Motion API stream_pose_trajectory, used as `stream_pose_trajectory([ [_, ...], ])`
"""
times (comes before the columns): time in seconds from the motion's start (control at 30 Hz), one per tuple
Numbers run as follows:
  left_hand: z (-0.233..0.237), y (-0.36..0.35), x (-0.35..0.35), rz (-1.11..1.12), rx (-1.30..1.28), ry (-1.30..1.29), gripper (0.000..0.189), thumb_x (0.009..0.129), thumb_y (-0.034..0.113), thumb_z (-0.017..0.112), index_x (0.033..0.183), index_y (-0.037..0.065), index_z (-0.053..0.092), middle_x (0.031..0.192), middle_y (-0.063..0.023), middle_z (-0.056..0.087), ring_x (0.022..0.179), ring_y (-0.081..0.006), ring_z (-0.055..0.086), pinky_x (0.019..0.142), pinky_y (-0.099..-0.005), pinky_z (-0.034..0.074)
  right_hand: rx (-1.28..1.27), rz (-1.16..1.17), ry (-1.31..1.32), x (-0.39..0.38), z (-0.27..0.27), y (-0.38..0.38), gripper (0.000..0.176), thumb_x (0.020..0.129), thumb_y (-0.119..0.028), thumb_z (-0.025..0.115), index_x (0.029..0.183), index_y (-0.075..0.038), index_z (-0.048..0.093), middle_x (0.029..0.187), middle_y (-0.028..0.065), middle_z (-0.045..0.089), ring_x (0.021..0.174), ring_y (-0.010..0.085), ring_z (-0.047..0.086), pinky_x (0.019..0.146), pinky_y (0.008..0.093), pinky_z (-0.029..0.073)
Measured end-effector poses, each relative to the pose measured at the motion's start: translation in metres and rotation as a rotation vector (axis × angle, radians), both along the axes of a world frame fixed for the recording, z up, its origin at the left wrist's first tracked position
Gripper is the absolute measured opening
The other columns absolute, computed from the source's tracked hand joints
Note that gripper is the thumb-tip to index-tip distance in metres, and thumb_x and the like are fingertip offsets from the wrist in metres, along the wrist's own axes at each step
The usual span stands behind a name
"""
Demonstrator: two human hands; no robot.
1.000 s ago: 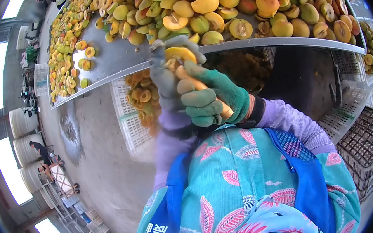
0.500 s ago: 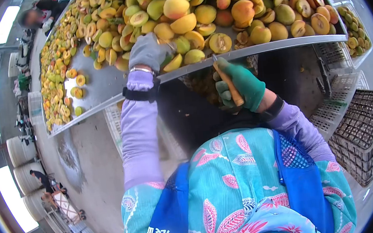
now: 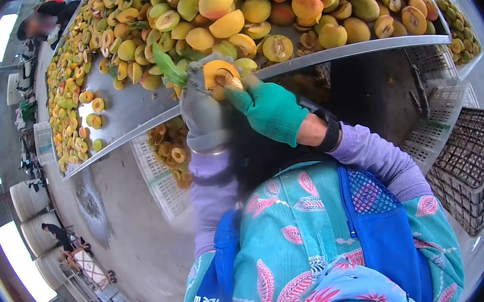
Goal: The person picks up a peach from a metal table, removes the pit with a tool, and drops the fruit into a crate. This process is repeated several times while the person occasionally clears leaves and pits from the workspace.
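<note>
My left hand (image 3: 204, 109), in a grey glove, is closed around a cut apricot half (image 3: 215, 71) just over the table's near rim. Its orange flesh and brown hollow face my right hand (image 3: 273, 109). That hand wears a green glove, fingers closed and thumb at the fruit; the wooden-handled tool seen in it earlier is mostly hidden by the glove now. A green leaf (image 3: 168, 65) sticks up beside my left fingers. Beyond both hands, whole and halved apricots (image 3: 228, 24) are heaped on the metal table (image 3: 125, 107).
Below the table stands a white crate (image 3: 159, 180) with apricot halves in it. To the right are a crate of fruit (image 3: 458, 31), a tilted white crate (image 3: 437, 130) and a dark crate (image 3: 469, 171). People are at the upper left and farther back by white tubs (image 3: 38, 231).
My left hand has come back from the heap toward me, bringing an apricot half. My right hand has moved left and up to meet it, its tool now turned toward the fruit.
</note>
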State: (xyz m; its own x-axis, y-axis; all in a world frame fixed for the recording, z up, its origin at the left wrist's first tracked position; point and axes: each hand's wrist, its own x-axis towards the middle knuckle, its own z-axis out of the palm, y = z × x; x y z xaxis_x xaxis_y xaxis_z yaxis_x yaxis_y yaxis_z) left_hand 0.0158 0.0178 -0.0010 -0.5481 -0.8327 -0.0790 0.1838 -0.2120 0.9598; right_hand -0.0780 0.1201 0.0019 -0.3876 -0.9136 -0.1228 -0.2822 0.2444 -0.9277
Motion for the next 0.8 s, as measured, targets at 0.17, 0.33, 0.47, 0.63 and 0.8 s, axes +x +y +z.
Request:
stream_pose_trajectory([
  [0.17, -0.010, 0.002, -0.008, 0.151, -0.049, 0.021, 0.040, 0.099, 0.035, 0.049, 0.109, -0.003, 0.058, 0.093, -0.0172, 0.066, 0.081, -0.0266, 0.066, 0.073, -0.0355, 0.056, -0.054, -0.030, -0.026, 0.011, -0.007, 0.003, 0.045, 0.098, -0.042, 0.046, 0.096, 0.003, 0.053, 0.076, 0.0257, 0.062, 0.071, 0.0429, 0.060, 0.064, 0.0481, 0.047],
  [0.33, -0.023, 0.004, -0.018, 0.284, -0.131, -0.017, 0.039, 0.099, 0.035, 0.051, 0.103, -0.003, 0.061, 0.084, -0.0151, 0.066, 0.072, -0.0231, 0.065, 0.064, -0.0315, 0.054, -0.101, -0.054, -0.552, 0.024, -0.021, -0.001, 0.044, 0.098, -0.046, 0.047, 0.092, -0.003, 0.053, 0.062, 0.0117, 0.056, 0.052, 0.0242, 0.053, 0.049, 0.0389, 0.044],
  [0.47, -0.015, -0.008, -0.010, 0.029, -0.113, -0.095, 0.037, 0.098, 0.033, 0.051, 0.100, -0.002, 0.062, 0.081, -0.0147, 0.065, 0.065, -0.0202, 0.062, 0.059, -0.0290, 0.051, 0.105, 0.095, -1.184, 0.000, 0.009, 0.011, 0.040, 0.098, -0.049, 0.045, 0.085, -0.012, 0.051, 0.056, 0.0004, 0.046, 0.043, 0.0120, 0.042, 0.038, 0.0291, 0.034],
  [0.63, 0.007, -0.002, -0.009, -0.033, -0.091, -0.077, 0.029, 0.099, 0.023, 0.053, 0.095, -0.003, 0.065, 0.086, -0.0114, 0.068, 0.073, -0.0144, 0.062, 0.065, -0.0252, 0.050, -0.025, 0.323, -1.954, 0.000, 0.000, 0.010, 0.038, 0.098, -0.051, 0.045, 0.082, -0.016, 0.049, 0.053, -0.0030, 0.040, 0.040, 0.0101, 0.038, 0.036, 0.0261, 0.031],
  [0.8, -0.012, 0.010, -0.019, 0.002, -0.064, -0.008, 0.030, 0.097, 0.025, 0.056, 0.091, -0.003, 0.064, 0.083, -0.0127, 0.068, 0.067, -0.0171, 0.063, 0.060, -0.0272, 0.051, 0.182, 0.010, -1.404, 0.004, 0.011, 0.018, 0.038, 0.099, -0.048, 0.043, 0.077, -0.017, 0.049, 0.053, -0.0049, 0.044, 0.039, 0.0118, 0.042, 0.038, 0.0268, 0.035],
])
